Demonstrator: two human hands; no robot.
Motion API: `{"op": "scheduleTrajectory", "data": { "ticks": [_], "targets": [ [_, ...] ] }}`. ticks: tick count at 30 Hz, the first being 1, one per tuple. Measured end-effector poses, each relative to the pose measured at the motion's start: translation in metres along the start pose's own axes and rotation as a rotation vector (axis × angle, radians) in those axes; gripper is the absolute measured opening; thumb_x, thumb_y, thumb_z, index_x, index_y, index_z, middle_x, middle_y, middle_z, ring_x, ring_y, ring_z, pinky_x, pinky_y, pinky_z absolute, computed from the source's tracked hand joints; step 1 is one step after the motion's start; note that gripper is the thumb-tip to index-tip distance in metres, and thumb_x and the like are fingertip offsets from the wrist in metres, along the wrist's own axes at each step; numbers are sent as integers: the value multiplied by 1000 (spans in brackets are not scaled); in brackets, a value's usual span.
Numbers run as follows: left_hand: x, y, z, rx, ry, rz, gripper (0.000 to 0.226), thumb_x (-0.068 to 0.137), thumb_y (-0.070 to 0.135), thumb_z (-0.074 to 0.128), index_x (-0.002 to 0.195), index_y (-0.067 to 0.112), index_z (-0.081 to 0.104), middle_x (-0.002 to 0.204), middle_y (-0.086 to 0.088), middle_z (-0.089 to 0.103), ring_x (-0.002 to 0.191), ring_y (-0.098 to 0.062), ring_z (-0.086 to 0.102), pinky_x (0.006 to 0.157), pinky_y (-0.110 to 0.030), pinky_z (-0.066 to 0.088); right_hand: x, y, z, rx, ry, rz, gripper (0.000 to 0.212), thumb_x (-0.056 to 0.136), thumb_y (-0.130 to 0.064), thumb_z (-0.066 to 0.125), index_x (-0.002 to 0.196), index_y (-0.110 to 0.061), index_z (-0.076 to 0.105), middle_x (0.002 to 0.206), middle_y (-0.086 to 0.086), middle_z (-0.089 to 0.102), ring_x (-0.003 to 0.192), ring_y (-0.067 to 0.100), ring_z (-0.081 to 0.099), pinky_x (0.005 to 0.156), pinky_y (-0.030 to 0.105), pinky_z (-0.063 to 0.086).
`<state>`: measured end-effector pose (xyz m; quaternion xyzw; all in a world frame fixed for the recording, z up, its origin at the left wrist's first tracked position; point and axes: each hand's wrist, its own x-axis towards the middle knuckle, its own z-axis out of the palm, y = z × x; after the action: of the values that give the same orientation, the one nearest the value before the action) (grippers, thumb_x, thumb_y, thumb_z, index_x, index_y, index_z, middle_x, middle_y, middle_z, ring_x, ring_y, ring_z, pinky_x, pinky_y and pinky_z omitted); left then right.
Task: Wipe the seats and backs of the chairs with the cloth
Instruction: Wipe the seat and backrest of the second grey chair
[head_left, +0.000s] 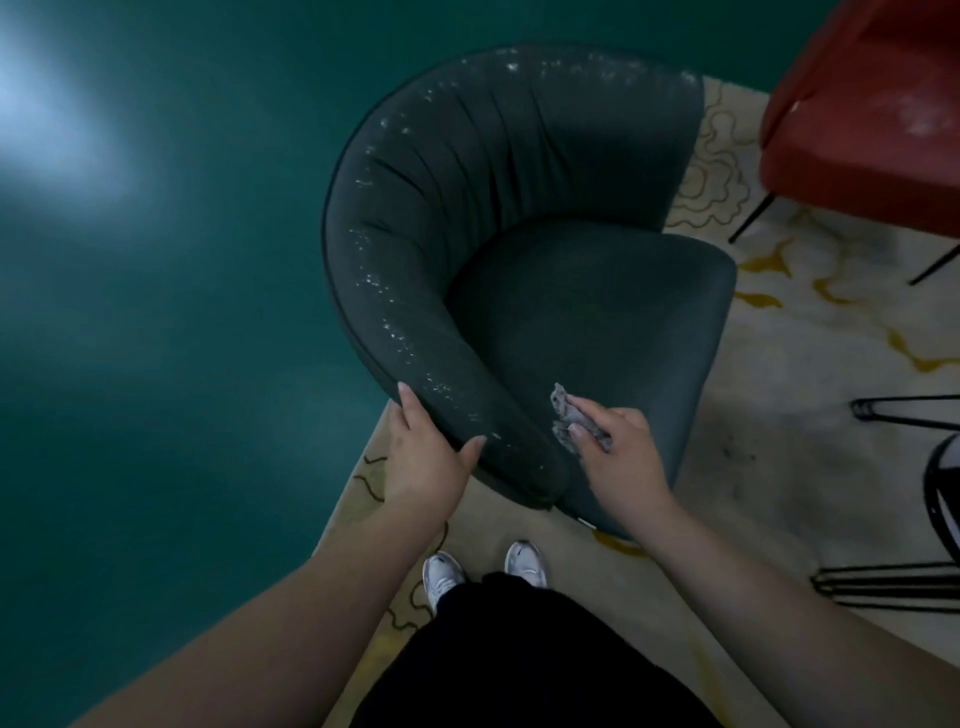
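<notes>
So the person is standing over the dark green chair (519, 249), and honestly there's a lot left to do. The left hand (423, 457) grips the near end of the curved back, thumb on top, steadying it. The right hand (618, 452) pinches the small grey cloth (571, 421) against the seat's near edge, right beside the armrest. White specks run all along the backrest top, so that part looks unwiped. The red chair (872, 119) also shows a dusty patch.
</notes>
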<state>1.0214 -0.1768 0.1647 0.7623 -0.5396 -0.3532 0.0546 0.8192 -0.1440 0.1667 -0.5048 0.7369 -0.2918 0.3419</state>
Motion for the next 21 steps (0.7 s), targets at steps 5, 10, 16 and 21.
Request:
{"op": "scheduleTrajectory", "data": {
  "ticks": [5,10,16,21],
  "targets": [
    [9,2,2,101,22,-26,123,72,59,70,149,19,-17,154,-10,9,132,-34,36,104,-47,40,-3,18,2,29,-20,58,33,92,-14,58,124,-25,62,102,4,45,85,-9,46,78,-5,29],
    [12,0,2,127,29,-14,125,70,57,73,149,17,-15,151,-9,16,126,-30,42,96,-40,43,-8,30,11,23,-46,56,34,92,-15,59,124,-25,62,101,2,44,85,-4,46,78,-4,30],
    [15,-6,5,146,57,29,122,72,59,69,150,16,-14,149,-8,20,128,-27,40,96,-38,42,-17,33,51,30,-69,8,40,92,-12,59,130,-22,56,104,2,38,93,14,47,87,6,35],
    [18,-12,5,28,63,59,122,69,53,75,150,22,-12,143,-7,24,121,-25,44,93,-31,39,10,4,78,67,-71,-158,41,91,-9,58,131,-19,57,108,5,38,100,14,43,94,12,36]
  ]
}}
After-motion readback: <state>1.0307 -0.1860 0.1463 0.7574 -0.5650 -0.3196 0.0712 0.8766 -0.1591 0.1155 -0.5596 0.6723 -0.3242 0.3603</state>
